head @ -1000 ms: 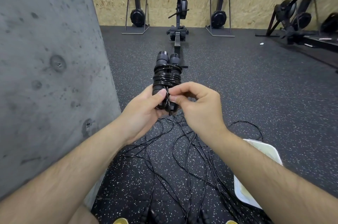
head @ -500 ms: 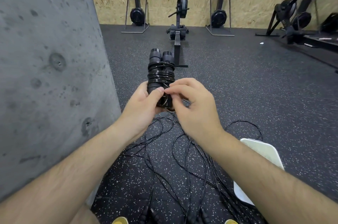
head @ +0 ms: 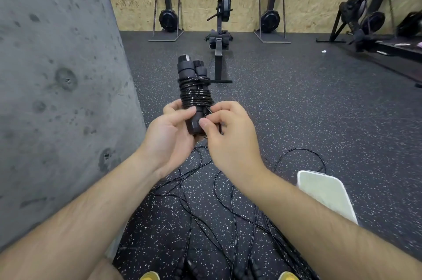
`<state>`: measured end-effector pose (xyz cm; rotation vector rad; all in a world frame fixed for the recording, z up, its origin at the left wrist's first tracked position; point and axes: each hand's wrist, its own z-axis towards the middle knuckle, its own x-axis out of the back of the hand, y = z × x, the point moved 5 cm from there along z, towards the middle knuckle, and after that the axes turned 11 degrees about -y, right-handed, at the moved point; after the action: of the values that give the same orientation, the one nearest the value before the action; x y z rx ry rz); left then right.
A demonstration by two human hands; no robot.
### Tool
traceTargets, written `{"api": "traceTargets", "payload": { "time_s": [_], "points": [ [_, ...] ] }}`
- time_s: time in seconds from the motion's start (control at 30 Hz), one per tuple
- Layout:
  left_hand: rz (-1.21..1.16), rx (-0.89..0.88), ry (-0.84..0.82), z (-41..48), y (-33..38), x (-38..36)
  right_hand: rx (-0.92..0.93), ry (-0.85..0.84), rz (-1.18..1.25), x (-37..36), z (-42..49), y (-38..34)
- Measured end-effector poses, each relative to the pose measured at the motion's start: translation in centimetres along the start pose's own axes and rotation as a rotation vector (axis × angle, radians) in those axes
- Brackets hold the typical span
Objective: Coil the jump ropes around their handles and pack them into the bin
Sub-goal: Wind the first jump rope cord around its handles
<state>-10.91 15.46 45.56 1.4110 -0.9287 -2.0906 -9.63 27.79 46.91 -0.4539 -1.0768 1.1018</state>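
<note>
A black jump rope [head: 194,88] has its cord coiled in tight turns round its two handles, which point away from me. My left hand [head: 170,135] grips the near ends of the handles from the left. My right hand [head: 230,135] pinches the cord's last bit against the bundle below the coils. Several loose black jump ropes [head: 219,209] lie tangled on the floor beneath my arms, their handles near the bottom edge. A white bin [head: 326,193] stands on the floor at the lower right, partly hidden by my right forearm.
A grey concrete pillar [head: 57,97] fills the left side. A rowing machine [head: 219,35] stands straight ahead, with other black exercise machines [head: 169,12] along the chipboard wall and more machines [head: 365,19] at the right. The floor is black speckled rubber.
The coiled bundle has drifted slightly left and tilted. My right fingers have moved lower on the bundle, working the cord end at the base of the coils.
</note>
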Motion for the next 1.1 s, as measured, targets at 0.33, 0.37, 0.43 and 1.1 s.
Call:
{"api": "traceTargets", "payload": {
  "time_s": [0.33,0.37,0.43,1.1],
  "points": [
    [0.211,0.054,-0.096,0.4,-0.2,0.4,-0.209,-0.074,0.345,-0.2,0.1,0.9],
    [0.226,0.051,-0.096,0.5,-0.2,0.3,-0.223,-0.121,0.350,-0.6,0.3,1.1],
    [0.255,0.037,-0.071,0.7,-0.5,0.5,-0.236,-0.226,0.389,-1.4,0.6,1.2],
    [0.413,-0.011,0.121,1.4,-0.8,1.5,-0.090,-0.038,0.046,-0.9,0.5,1.0]
  ]
}}
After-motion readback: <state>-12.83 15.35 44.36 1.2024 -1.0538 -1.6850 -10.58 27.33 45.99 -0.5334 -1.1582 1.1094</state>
